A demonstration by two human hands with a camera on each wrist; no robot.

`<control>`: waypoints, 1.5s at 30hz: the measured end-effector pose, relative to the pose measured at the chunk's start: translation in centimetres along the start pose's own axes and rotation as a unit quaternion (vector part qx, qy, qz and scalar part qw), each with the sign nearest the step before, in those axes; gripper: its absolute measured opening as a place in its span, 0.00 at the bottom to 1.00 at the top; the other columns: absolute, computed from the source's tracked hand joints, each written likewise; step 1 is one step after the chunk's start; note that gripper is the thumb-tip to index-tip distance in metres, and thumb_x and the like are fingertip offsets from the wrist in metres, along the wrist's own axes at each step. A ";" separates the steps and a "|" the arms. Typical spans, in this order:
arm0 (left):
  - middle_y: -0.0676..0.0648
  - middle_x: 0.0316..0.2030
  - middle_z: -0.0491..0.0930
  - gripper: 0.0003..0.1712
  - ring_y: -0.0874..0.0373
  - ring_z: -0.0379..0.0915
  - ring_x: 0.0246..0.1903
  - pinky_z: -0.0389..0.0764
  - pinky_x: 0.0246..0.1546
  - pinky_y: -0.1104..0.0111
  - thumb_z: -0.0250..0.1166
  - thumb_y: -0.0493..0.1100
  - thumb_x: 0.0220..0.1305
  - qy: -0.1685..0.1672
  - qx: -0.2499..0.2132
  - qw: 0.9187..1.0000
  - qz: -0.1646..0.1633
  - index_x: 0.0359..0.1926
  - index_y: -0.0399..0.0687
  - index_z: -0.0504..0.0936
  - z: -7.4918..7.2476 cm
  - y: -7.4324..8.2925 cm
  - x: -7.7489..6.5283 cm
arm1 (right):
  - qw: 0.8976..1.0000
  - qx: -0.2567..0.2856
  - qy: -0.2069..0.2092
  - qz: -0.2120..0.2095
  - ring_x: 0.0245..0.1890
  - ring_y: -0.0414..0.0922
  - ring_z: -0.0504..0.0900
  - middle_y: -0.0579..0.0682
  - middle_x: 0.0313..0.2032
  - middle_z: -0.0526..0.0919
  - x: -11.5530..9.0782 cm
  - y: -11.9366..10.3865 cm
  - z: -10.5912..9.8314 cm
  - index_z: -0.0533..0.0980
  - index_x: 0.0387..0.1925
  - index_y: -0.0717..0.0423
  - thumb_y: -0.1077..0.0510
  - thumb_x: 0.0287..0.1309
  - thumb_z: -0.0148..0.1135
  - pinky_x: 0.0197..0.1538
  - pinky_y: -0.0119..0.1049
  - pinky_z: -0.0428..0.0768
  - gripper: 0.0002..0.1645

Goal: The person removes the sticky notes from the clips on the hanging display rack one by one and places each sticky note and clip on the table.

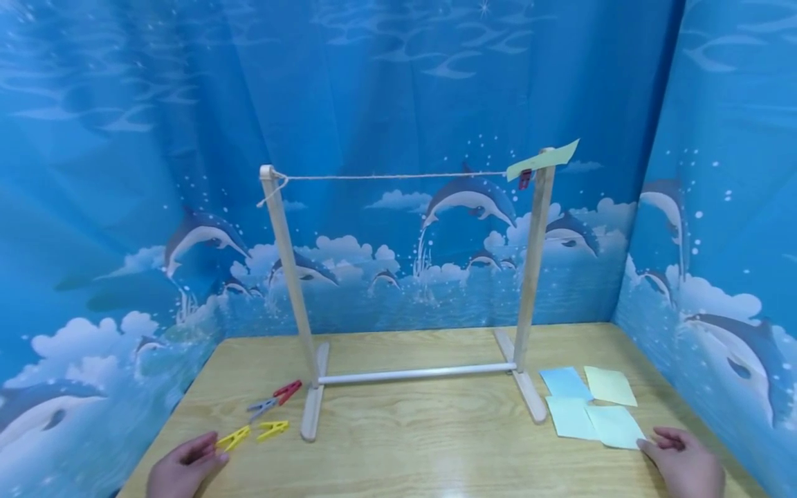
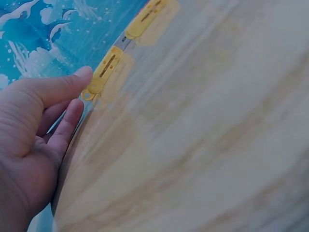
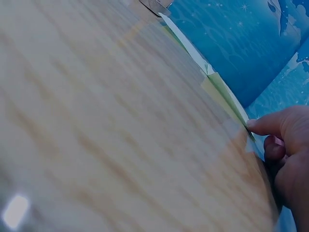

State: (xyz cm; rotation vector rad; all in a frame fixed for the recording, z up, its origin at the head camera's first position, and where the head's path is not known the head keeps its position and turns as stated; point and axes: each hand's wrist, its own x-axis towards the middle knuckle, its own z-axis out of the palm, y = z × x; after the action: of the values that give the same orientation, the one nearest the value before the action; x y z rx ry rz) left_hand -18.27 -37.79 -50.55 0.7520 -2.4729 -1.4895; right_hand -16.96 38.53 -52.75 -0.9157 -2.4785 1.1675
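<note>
My left hand [image 1: 187, 467] is at the left front of the table, its thumb and index finger around the handle end of a yellow clothespin [image 1: 235, 438]. In the left wrist view this yellow clothespin [image 2: 104, 70] lies low against the tabletop. Beside it lie another yellow clothespin [image 1: 272, 430], a grey one [image 1: 263, 407] and a red one [image 1: 288, 391]. At the right front, my right hand [image 1: 685, 462] touches the corner of a pale green paper square [image 1: 616, 427] with the thumb; its other fingers are loosely bent. In the right wrist view the paper [image 3: 229, 96] lies nearly flat.
A wooden frame [image 1: 532, 277] stands mid-table with a string [image 1: 398, 176] across its top. Near its right post, a red clothespin [image 1: 525, 179] holds a green paper [image 1: 548, 160] on the string. More paper squares [image 1: 566, 384] lie at the right. Dolphin-print curtains surround the table [image 1: 411, 443].
</note>
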 end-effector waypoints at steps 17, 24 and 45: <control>0.68 0.31 0.83 0.34 0.74 0.80 0.32 0.83 0.34 0.74 0.79 0.40 0.47 0.012 -0.184 0.983 -0.018 0.58 0.47 0.80 0.2 2.8 -2.2 | 0.980 0.186 0.027 -0.065 0.26 0.33 0.78 0.33 0.28 0.77 -2.9 -5.2 -1.6 0.73 0.53 0.61 0.54 0.60 0.68 0.26 0.29 0.81 0.24; 0.70 0.35 0.81 0.38 0.76 0.78 0.36 0.81 0.39 0.77 0.78 0.42 0.50 -0.006 -0.160 0.987 0.008 0.63 0.45 0.74 1.0 6.1 -3.4 | 0.963 0.246 0.014 -0.112 0.27 0.36 0.80 0.35 0.31 0.80 -4.3 -8.4 -2.5 0.77 0.47 0.48 0.54 0.57 0.70 0.27 0.26 0.81 0.16; 0.59 0.40 0.85 0.25 0.64 0.80 0.45 0.82 0.43 0.71 0.73 0.35 0.55 -0.113 -0.212 0.959 0.148 0.56 0.41 0.80 5.1 14.2 -5.5 | 0.867 0.378 -0.149 -0.287 0.37 0.36 0.81 0.43 0.40 0.83 -5.3 -14.4 -2.9 0.77 0.52 0.54 0.67 0.62 0.63 0.37 0.28 0.83 0.17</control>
State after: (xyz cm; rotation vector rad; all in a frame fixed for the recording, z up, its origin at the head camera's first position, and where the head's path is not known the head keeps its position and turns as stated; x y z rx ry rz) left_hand -20.24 -25.71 -40.16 0.1351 -2.1563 -1.9686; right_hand -17.77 29.93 -39.70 0.2202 -1.9286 1.8849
